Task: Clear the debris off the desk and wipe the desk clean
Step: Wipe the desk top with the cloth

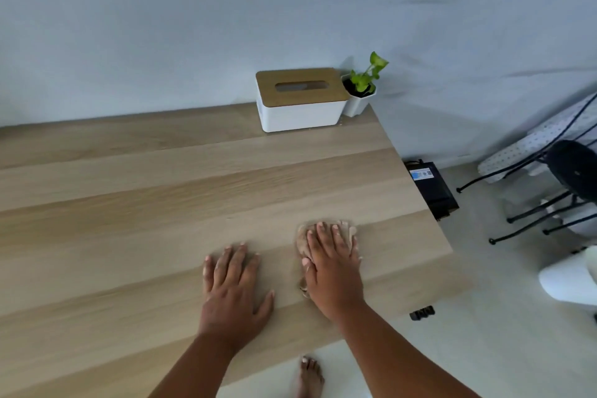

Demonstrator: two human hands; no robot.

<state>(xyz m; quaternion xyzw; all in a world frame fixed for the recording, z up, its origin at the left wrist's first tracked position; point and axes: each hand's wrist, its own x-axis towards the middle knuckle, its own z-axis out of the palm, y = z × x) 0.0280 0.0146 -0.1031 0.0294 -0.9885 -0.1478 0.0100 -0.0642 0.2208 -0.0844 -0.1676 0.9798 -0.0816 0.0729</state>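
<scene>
- your right hand (332, 265) lies flat, fingers spread, pressing a beige cloth (302, 244) onto the desk (129, 203) near its right edge.
- your left hand (234, 287) rests flat at the cloth's nine o'clock, fingers spread, holding nothing.
- at twelve o'clock, against the wall, stand a tissue box (300, 100) and a small potted plant (360, 90).
- no debris shows on the wood, so clearing looks done; wiping seems underway, with the left stretch likely left.

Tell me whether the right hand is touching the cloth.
Touching. The head view shows the right hand lying flat on the cloth, fingers straight, pressing it against the desk.
</scene>
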